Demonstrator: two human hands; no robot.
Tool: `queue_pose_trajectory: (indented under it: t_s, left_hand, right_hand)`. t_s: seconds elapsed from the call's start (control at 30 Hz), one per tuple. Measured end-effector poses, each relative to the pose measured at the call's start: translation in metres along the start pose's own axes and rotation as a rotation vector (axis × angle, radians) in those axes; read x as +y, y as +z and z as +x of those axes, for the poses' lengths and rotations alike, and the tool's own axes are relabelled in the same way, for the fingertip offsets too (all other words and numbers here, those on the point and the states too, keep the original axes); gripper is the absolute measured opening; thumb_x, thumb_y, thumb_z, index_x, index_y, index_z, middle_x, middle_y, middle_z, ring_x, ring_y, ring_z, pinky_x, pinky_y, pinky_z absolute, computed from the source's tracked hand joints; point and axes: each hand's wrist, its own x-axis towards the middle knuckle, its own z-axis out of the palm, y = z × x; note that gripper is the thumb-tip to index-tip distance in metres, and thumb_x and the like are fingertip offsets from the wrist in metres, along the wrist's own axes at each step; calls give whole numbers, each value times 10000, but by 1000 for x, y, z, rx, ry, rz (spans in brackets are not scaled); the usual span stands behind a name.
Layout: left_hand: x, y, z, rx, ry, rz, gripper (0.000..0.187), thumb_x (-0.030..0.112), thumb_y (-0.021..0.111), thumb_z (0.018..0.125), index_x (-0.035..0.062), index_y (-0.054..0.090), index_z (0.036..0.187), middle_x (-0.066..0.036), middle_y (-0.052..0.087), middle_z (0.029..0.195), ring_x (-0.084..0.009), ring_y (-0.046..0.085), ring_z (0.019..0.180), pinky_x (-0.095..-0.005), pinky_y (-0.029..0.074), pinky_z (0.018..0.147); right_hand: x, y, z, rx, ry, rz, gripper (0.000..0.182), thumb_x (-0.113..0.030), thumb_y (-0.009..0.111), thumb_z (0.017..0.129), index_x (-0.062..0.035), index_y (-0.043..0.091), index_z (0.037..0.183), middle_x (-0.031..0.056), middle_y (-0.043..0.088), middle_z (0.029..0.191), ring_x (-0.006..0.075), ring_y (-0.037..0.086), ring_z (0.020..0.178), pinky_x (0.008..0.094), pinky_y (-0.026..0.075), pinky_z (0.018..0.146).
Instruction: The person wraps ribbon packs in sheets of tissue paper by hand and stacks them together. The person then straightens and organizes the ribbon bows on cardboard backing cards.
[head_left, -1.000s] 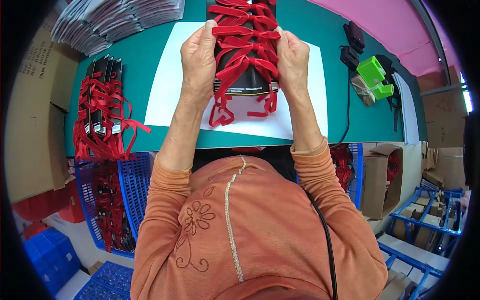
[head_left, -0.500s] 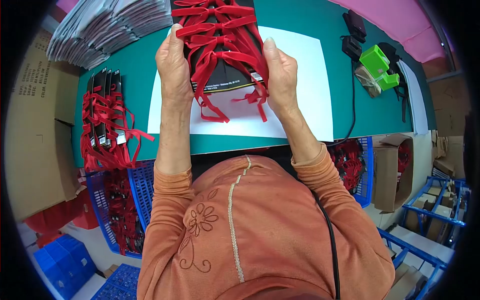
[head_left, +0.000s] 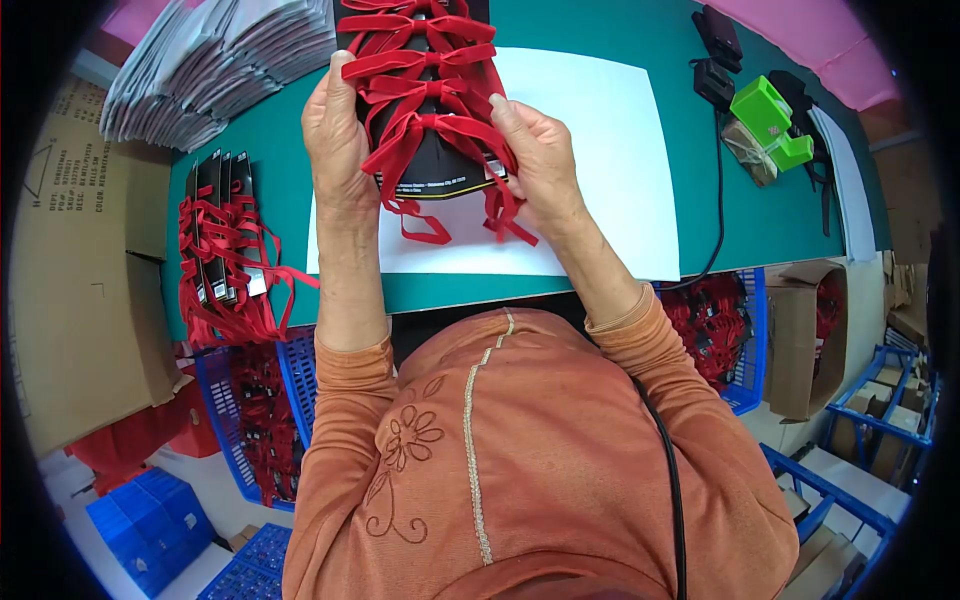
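Between my two hands is a black card of red ribbon bows [head_left: 430,95], tilted up above a white sheet [head_left: 600,170] on the green table. My left hand [head_left: 340,140] grips the card's left edge, thumb on the front. On the right edge my right hand [head_left: 540,155] is closed, its thumb over the ribbon near the lower corner. Loose red ribbon ends dangle below the card's bottom edge. The fingers behind the card are hidden. Left of my left forearm, several similar bow cards [head_left: 225,240] stand together at the table's edge.
A stack of pale folded packets [head_left: 220,70] rises at the back left, beside a large cardboard box [head_left: 90,260]. A bright green plastic tool [head_left: 765,110] and black devices [head_left: 712,80] lie at the right. Blue baskets [head_left: 295,375] of red bows stand below the table.
The card has shifted slightly left relative to the sheet, and my right hand has moved inward against its edge. The whole view has shifted a little.
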Motion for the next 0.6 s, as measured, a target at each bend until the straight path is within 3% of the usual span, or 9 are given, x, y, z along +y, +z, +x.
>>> queue_pose_trajectory:
  t_s: [0.1,0.3,0.47,0.6]
  left_hand:
    - [4,4,-3,-16,-53,26,290,293,529,948,21,615,999,-55,668,887,-80,615,696,-171,500,637]
    - [13,7,1,-63,-75,44,295,290,535,945,16,613,1020,-58,671,878,-85,621,689,-170,503,629]
    - [15,15,3,-61,-103,38,298,284,536,945,6,617,1017,-53,670,858,-80,616,700,-171,501,648]
    - [20,23,2,-24,34,320,291,271,526,953,0,629,979,-27,650,805,-59,568,647,-168,467,605]
  right_hand:
    - [15,-11,0,-134,-94,154,263,-203,514,908,5,622,1027,34,627,720,21,333,416,152,228,345]
    - [14,13,-10,-57,-170,122,275,-191,491,893,11,619,1030,41,632,751,16,352,434,151,246,358]
    - [22,19,-5,17,-71,385,263,-201,524,894,8,613,1029,65,642,800,11,357,439,153,273,356]
    - [22,10,-4,77,48,149,255,-222,555,902,-4,604,1025,65,657,842,8,324,396,146,275,337]
